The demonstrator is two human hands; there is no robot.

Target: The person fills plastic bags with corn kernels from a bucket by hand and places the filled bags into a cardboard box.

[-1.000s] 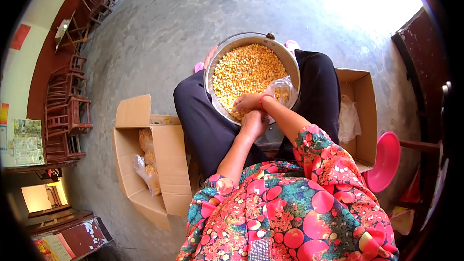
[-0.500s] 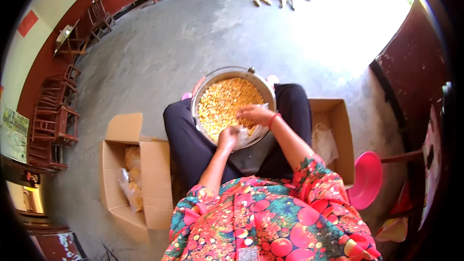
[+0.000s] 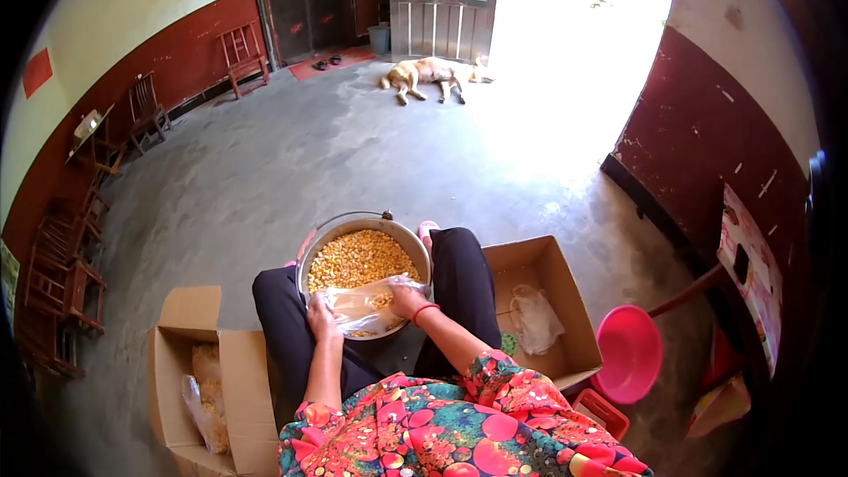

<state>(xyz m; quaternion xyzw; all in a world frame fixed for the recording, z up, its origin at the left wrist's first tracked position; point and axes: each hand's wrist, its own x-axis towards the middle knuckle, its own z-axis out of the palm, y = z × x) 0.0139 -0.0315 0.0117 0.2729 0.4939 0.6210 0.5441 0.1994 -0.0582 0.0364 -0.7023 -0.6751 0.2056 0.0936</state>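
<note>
Between the knees stands a metal pot (image 3: 303,275) with a raised handle, holding yellow corn kernels (image 3: 362,258). A clear plastic bag (image 3: 358,305) is stretched over the near part of the kernels, with a few kernels showing in it. My left hand (image 3: 322,316) grips the bag's left end. My right hand (image 3: 408,297), below a red wrist band, holds its right end with closed fingers.
An open cardboard box (image 3: 247,389) with filled bags (image 3: 208,397) stands at left. Another box (image 3: 570,318) at right holds a plastic bag (image 3: 533,320). Beside it is a pink basin (image 3: 629,353). A dog (image 3: 428,75) lies near the doorway; chairs (image 3: 243,57) line the left wall.
The view has tilted up, showing the dog and doorway. My hands have moved apart, and the bag is now stretched between them.
</note>
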